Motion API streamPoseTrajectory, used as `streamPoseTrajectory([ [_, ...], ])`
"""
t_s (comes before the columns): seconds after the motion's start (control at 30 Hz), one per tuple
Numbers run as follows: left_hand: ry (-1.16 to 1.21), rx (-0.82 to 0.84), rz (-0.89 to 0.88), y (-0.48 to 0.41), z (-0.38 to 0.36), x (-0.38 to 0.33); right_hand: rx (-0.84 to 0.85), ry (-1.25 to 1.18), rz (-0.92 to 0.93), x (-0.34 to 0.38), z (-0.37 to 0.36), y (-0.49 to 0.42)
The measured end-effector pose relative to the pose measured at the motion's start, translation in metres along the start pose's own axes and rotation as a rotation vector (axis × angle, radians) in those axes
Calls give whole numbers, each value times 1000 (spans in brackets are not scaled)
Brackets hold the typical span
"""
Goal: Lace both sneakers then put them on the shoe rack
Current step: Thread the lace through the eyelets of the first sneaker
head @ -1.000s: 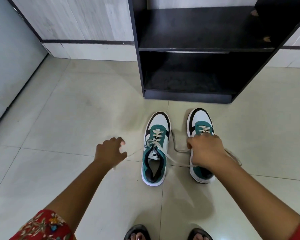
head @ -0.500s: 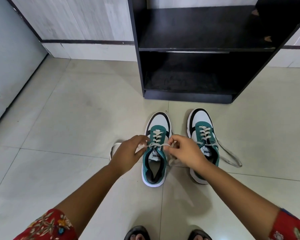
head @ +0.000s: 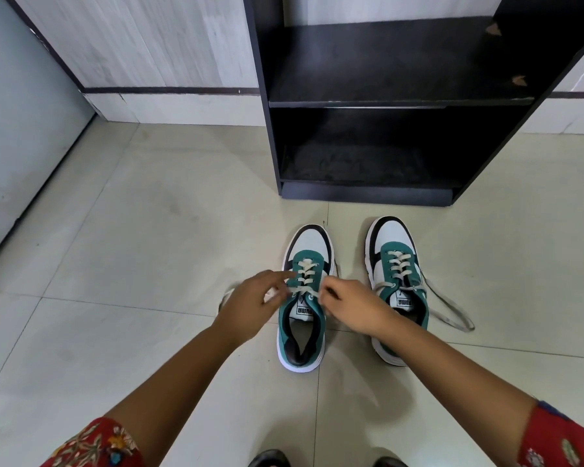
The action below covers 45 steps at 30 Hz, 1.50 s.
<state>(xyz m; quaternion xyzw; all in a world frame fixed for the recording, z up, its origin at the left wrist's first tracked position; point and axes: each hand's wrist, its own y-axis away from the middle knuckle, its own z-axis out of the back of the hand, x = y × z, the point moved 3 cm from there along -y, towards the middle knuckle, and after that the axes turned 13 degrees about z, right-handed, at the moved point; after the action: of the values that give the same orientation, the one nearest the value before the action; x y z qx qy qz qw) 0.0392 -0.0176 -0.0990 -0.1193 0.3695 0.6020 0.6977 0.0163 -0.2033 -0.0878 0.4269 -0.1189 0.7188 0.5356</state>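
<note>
- The left hand (head: 250,303) pinches one end of the cream flat lace (head: 304,291) of the left teal, white and black sneaker (head: 303,298), fingers closed on it beside the top eyelets.
- The right hand (head: 354,306) pinches the other end of that lace on the shoe's opposite side, its grip likewise clamped.
- That sneaker stands on the pale tiled floor (head: 149,251), toe pointing at the rack, lace crossed through most eyelets.
- The right matching teal, white and black sneaker (head: 397,264) stands just beside it, partly behind the right wrist; its loose grey-cream lace (head: 449,310) trails over the floor to the right.
- The black wooden shoe rack (head: 368,193) stands near the toes, against the wall.
- Red floral sleeves (head: 91,446) show at the bottom corners.
</note>
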Motion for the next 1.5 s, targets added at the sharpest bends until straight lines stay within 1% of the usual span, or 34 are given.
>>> streamPoseTrajectory([
  [0.03,-19,2,-8,-2,-2,-2,17,35,0,4,-2,-2],
  [0.1,-91,-44,-73,-4,-2,-5,0,61,19,9,-3,-5],
  [0.2,-181,-133,-155,-3,4,-2,-84,-87,-18,5,6,-2],
  [0.27,-171,-150,-128,-3,3,7,-110,-172,-84,-3,7,2],
  [0.37,-151,-145,-101,-1,-4,8,-112,-164,-127,-12,3,7],
  [0.4,-156,-149,-96,-1,-4,7,-124,-196,-135,-13,1,6],
  [0.43,-163,-154,-87,0,-4,7,-144,-283,-155,-16,0,5],
  [0.53,-188,-171,-78,-1,-4,11,-226,-741,-236,-28,-9,8],
  [0.6,-184,-162,-64,-1,-6,12,-273,-880,-260,-31,-16,12],
  [0.7,-144,-177,-53,-3,-8,16,-327,-917,-283,-32,-25,15],
  [0.9,-101,-205,-57,-2,-5,16,-341,-971,-299,-31,-27,12],
  [1.03,-119,-193,-44,-2,-3,15,-329,-1014,-328,-28,-28,13],
  [1.23,-136,-172,-2,-4,-7,21,-366,-1098,-332,-26,-31,13],
  [1.3,-91,-135,89,-6,-8,23,-363,-1091,-341,-25,-30,12],
  [1.37,10,-49,224,-7,-6,26,-349,-1068,-323,-24,-26,12],
  [1.43,215,16,298,-4,-2,22,-359,-1015,-266,-21,-22,12],
  [1.5,463,58,353,-2,3,13,-424,-964,-195,-18,-17,11],
])
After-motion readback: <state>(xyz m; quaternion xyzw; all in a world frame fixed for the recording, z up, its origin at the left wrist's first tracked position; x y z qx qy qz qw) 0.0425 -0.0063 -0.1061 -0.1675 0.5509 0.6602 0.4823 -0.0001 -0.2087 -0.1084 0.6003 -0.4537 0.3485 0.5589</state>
